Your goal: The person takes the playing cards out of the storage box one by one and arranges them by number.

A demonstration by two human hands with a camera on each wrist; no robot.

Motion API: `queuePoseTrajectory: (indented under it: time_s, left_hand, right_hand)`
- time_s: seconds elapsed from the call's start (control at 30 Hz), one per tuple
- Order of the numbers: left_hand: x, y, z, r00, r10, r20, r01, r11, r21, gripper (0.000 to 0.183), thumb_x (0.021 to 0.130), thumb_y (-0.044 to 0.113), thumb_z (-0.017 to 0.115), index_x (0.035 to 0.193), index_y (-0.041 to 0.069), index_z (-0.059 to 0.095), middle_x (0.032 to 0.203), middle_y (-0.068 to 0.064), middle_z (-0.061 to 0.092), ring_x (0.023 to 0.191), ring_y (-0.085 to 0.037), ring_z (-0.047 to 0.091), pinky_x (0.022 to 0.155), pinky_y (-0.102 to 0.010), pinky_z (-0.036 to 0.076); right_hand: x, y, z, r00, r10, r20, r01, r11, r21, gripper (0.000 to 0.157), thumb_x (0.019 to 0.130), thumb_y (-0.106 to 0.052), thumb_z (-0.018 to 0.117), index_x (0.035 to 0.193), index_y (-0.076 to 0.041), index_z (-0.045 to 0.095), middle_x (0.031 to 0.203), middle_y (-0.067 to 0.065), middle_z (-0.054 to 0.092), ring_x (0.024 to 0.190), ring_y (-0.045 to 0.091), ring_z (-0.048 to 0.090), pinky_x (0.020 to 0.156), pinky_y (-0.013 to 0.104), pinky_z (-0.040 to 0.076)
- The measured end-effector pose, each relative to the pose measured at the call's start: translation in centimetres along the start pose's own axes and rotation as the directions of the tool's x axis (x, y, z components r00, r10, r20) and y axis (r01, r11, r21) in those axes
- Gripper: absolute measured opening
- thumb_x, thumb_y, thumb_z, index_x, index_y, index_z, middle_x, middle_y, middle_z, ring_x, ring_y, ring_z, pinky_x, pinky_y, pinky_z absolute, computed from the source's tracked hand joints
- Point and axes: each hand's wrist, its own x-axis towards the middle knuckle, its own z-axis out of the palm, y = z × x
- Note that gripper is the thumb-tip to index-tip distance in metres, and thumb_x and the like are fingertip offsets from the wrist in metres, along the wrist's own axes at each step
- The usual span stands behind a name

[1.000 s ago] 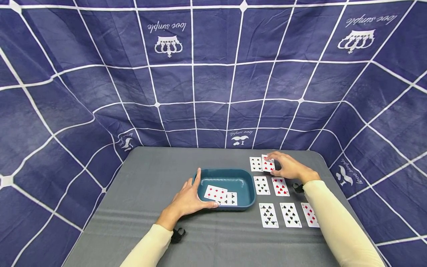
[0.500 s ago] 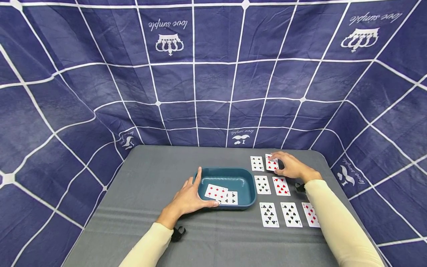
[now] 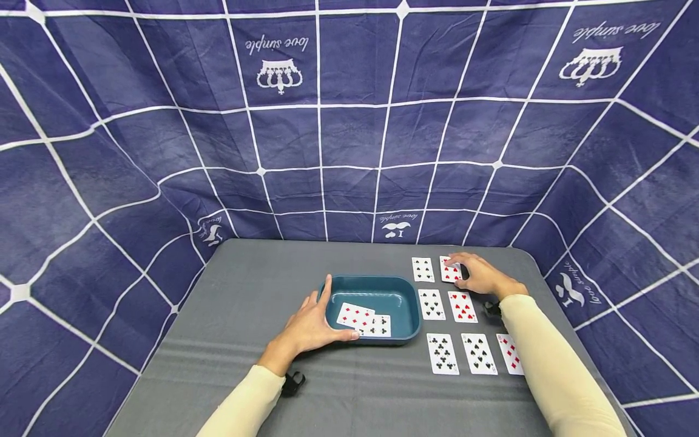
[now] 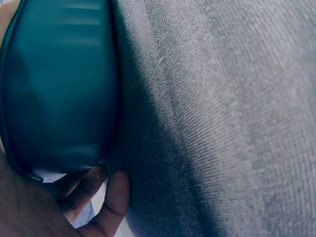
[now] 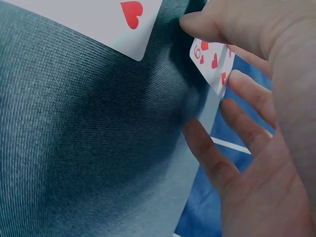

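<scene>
My left hand (image 3: 311, 325) holds the left front corner of a teal tray (image 3: 406, 334), its thumb over the front rim and its index finger along the left side. A diamonds card (image 3: 355, 314) overlaps a clubs card (image 3: 380, 326) in the tray. In the right wrist view the tray is out of sight. At the back right, my right hand (image 3: 480, 276) holds a six of hearts (image 5: 213, 61) between thumb and index finger, low at the table; whether the card lies fully flat is hard to tell. The other right fingers are spread. A spades card (image 3: 423, 269) lies just left of it.
Nearer on the grey table (image 3: 262, 267) lie a spades card (image 3: 431, 304) and a hearts card (image 3: 462, 306). A front row holds a clubs card (image 3: 442, 354), another spades card (image 3: 479, 354) and a diamonds card (image 3: 508, 352), partly under the right sleeve. Blue cloth (image 3: 349, 139) walls the back and sides.
My right hand has shifted the six of hearts to the right, from overlapping the neighbouring spades card to lying apart from it. My left hand and the tray have stayed put.
</scene>
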Motion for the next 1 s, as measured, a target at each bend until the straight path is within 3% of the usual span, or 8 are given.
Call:
queuePoseTrajectory:
  time_s: [0.57, 1.0]
  left_hand:
    - [0.19, -0.10, 0.13, 1.000, 0.007, -0.009, -0.007, 1.000, 0.010, 0.163, 0.066, 0.100, 0.088, 0.189, 0.041, -0.002, 0.184, -0.024, 0.044, 0.165, -0.042, 0.052, 0.112, -0.077, 0.056]
    - [0.04, 0.09, -0.06, 1.000, 0.006, -0.009, -0.006, 1.000, 0.010, 0.163, 0.066, 0.100, 0.089, 0.189, 0.040, -0.002, 0.183, -0.023, 0.045, 0.165, -0.041, 0.052, 0.112, -0.075, 0.057]
  right_hand:
    - [0.18, 0.08, 0.16, 0.999, 0.010, 0.050, -0.013, 0.998, 0.065, 0.056, 0.091, 0.002, 0.083, 0.146, 0.007, 0.073, 0.164, 0.039, 0.061, 0.154, 0.065, 0.056, 0.127, 0.079, 0.043]
    - [0.03, -0.19, 0.38, 0.998, 0.052, 0.044, -0.055, 0.996, 0.070, 0.062, 0.088, 0.001, 0.084, 0.149, 0.003, 0.073, 0.171, 0.039, 0.054, 0.157, 0.068, 0.050, 0.128, 0.083, 0.038]
